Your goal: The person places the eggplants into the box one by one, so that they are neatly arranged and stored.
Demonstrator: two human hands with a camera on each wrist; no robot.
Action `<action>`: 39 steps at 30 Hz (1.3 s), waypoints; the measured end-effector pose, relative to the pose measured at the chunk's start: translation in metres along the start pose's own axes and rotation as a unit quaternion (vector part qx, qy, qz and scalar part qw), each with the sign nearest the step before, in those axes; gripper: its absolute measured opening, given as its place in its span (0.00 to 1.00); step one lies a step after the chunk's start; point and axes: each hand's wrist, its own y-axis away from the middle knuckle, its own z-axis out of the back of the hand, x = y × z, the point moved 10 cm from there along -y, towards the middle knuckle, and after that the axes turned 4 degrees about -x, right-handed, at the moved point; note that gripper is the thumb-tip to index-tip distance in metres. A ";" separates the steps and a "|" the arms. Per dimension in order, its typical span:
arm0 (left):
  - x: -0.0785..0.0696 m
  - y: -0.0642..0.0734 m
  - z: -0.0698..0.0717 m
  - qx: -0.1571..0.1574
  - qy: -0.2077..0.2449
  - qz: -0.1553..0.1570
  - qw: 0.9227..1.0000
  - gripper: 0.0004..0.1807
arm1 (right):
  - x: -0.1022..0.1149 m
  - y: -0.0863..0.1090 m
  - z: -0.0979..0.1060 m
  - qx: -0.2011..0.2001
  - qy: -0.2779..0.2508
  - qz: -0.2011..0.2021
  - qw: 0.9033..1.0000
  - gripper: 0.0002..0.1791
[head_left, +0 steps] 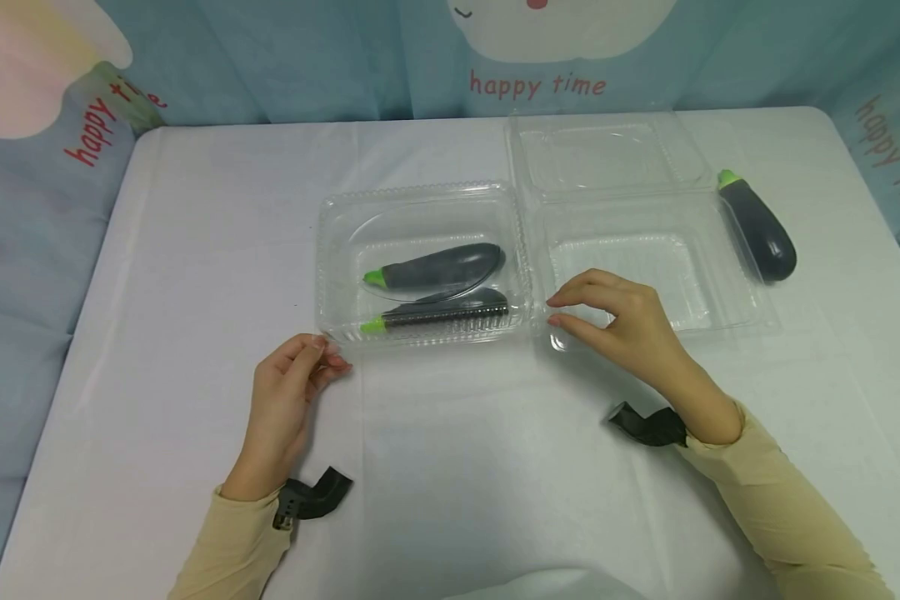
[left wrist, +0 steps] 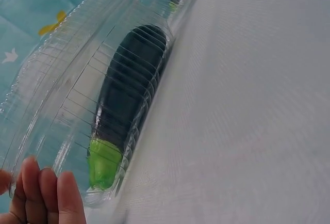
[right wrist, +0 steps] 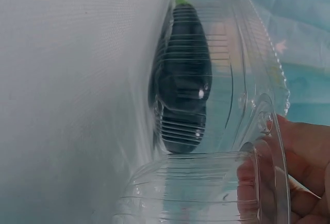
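Observation:
Two dark eggplants with green stems, an upper eggplant (head_left: 442, 267) and a lower one (head_left: 420, 317), lie inside a closed clear plastic box (head_left: 337, 217). At that box's front left corner, my left hand (head_left: 288, 387) pinches the edge; the left wrist view has its fingers (left wrist: 49, 190) against the plastic. An open clear plastic box (head_left: 735, 250) stands just to the right. My right hand (head_left: 622, 321) is at its front left corner, thumb and fingers either side of the rim; in the right wrist view the thumb and fingers (right wrist: 299, 136) show partly through the plastic.
A third eggplant (head_left: 761, 229) lies on the white tablecloth (head_left: 450, 467) right of the open box. The open box's lid (head_left: 592, 150) leans back near the table's far edge. Behind hangs a blue printed curtain (head_left: 307, 58). Each wrist wears a black camera mount.

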 end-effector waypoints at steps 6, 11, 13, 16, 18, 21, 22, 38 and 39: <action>-0.002 -0.001 0.001 -0.005 -0.003 -0.006 1.000 0.12 | 0.002 0.000 0.000 0.002 0.004 0.006 1.000 0.13; -0.007 0.000 0.003 -0.009 -0.029 -0.019 0.999 0.12 | 0.003 -0.001 0.005 -0.004 0.003 0.014 1.000 0.14; -0.011 0.000 0.006 -0.016 -0.055 -0.030 0.998 0.12 | 0.004 -0.002 0.009 -0.010 0.004 0.018 1.000 0.15; -0.017 0.001 0.012 -0.033 -0.086 -0.049 0.995 0.12 | 0.005 -0.004 0.016 -0.020 0.010 0.023 0.999 0.15; -0.019 0.003 0.016 -0.043 -0.093 -0.058 0.993 0.13 | 0.004 -0.005 0.021 -0.025 0.014 0.022 0.999 0.15; -0.020 0.005 0.020 -0.048 -0.084 -0.071 0.993 0.16 | 0.002 -0.005 0.028 -0.033 0.018 0.016 0.999 0.16; -0.021 0.006 0.020 -0.044 -0.082 -0.079 0.993 0.17 | 0.001 -0.005 0.031 -0.034 0.021 0.012 0.999 0.16; -0.011 0.031 0.004 0.034 -0.190 -0.093 0.977 0.05 | -0.019 0.001 0.077 -0.084 0.052 -0.018 0.995 0.16; -0.008 0.033 -0.005 0.052 -0.204 -0.093 0.973 0.05 | -0.020 0.002 0.080 -0.089 0.056 -0.021 0.994 0.16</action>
